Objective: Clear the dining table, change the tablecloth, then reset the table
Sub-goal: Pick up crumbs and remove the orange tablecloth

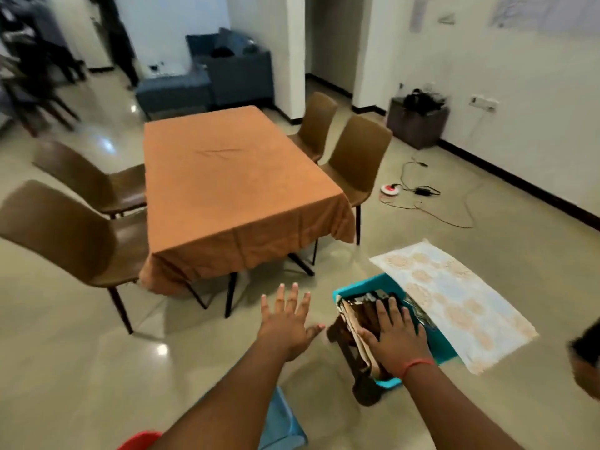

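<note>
Landmark: the blue bin [350,292] on the floor. Right hand [393,332]: flat on the stack of folded items [360,323] inside the bin, fingers straight and slightly spread, pressing down, nothing gripped; a red band sits on its wrist. Left hand [287,323]: just left of the bin, held in the air above the floor, fingers fully extended and spread, holding nothing. A dark wooden piece [354,362] leans against the bin's near-left side; what it is cannot be told. Patterned pale-blue cloth [454,300]: spread flat on the floor to the right of the bin, one edge overlapping the bin's right rim. Beyond the bin, to its far left: the bench [227,177], covered by an orange tablecloth [246,245] that hangs over the near edge. Four brown chairs stand around the bench, two per long side. Far right of the bin: a red-and-white power strip [389,189] with cables on the floor
</note>
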